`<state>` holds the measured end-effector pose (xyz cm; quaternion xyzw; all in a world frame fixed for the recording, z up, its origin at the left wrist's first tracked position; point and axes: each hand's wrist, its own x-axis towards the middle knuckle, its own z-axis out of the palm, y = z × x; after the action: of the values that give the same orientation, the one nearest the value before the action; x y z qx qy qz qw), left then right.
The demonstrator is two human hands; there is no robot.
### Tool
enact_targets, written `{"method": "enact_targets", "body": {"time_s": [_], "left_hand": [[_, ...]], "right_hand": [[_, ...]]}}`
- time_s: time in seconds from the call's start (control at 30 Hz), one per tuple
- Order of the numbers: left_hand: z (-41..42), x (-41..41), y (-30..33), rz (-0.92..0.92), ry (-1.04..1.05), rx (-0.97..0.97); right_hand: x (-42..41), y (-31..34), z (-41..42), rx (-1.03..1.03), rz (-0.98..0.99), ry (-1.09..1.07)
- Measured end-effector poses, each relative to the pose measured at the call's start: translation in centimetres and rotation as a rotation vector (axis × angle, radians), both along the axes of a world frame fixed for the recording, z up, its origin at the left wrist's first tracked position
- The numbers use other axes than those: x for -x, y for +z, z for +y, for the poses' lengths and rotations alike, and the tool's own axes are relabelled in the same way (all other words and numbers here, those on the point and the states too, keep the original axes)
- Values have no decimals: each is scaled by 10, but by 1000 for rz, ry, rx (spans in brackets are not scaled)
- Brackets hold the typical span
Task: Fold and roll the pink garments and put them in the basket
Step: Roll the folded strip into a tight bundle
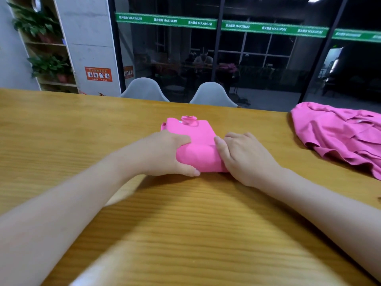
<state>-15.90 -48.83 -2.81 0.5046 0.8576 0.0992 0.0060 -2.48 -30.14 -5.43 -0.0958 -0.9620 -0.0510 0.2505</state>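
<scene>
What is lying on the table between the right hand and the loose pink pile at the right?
Nothing: in the head view only bare table separates the right hand from the pink pile.

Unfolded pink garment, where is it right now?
In the head view it lies loose at the right edge of the wooden table, partly cut off by the frame: the unfolded pink garment, right of and apart from the half-rolled garment under both hands.

Rolled garment [198, 149] mid-table [61, 124], garment pile [338, 137] far right.
</scene>
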Motion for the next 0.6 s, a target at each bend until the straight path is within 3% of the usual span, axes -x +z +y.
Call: {"method": "enact_targets", "body": {"time_s": [0.1,0.2,0.27,0.37,0.43,0.53,0.6], "left_hand": [[-2,13,-2,-170,-14,6],[-4,15,-2,-220,-2,29],[-4,8,-1,-165,15,42],[-4,-8,-4,84,38,51],[-3,-13,-3,139,70,63],[1,-6,3,-56,98,74],[4,0,6,-167,102,78]], "right_hand": [[-8,4,-9,-6,-32,9],[-9,7,-10,107,-57,39],[-3,9,-5,211,-76,40],[9,13,6,353,-123,-10],[7,12,6,239,-129,4],[-9,-1,-6,-26,26,29],[-14,-7,-9,-10,55,-46]]}}
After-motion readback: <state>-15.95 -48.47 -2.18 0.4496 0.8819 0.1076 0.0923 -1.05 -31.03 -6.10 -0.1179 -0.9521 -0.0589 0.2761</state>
